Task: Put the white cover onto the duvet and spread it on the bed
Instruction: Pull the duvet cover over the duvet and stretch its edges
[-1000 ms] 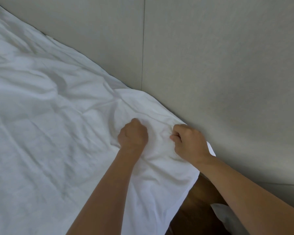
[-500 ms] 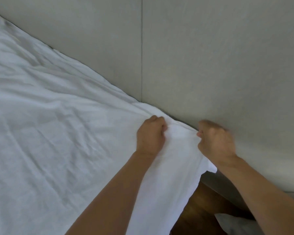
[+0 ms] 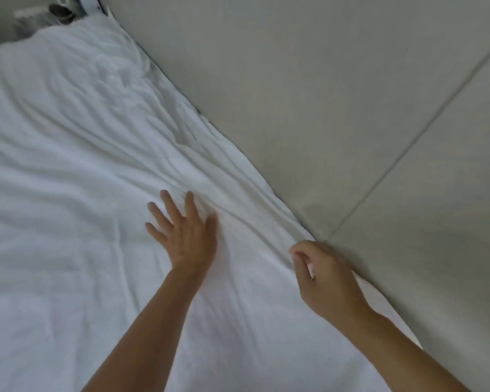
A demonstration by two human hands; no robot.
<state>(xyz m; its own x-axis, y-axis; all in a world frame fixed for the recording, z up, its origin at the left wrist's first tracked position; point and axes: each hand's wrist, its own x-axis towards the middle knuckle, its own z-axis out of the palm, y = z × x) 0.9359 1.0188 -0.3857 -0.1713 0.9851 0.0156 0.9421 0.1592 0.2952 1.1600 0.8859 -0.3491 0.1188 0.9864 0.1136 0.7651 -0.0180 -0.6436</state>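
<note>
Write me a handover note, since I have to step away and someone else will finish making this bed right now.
Left hand: open, fingers spread flat on the white duvet, pressing it smooth.
Right hand: grip pinching the duvet's edge beside the grey wall.
Position: the covered duvet lies across the bed, one long edge running along the wall.
Done: cover looks on; duvet mostly spread.
Left: creases run from the hands toward the far corner; smooth them and straighten the wall-side edge. The other sides are out of view, so check them.

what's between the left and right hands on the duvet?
Head view: only wrinkled white duvet lies between the flat left hand and the right hand, which pinches the duvet's edge by the wall.
</note>
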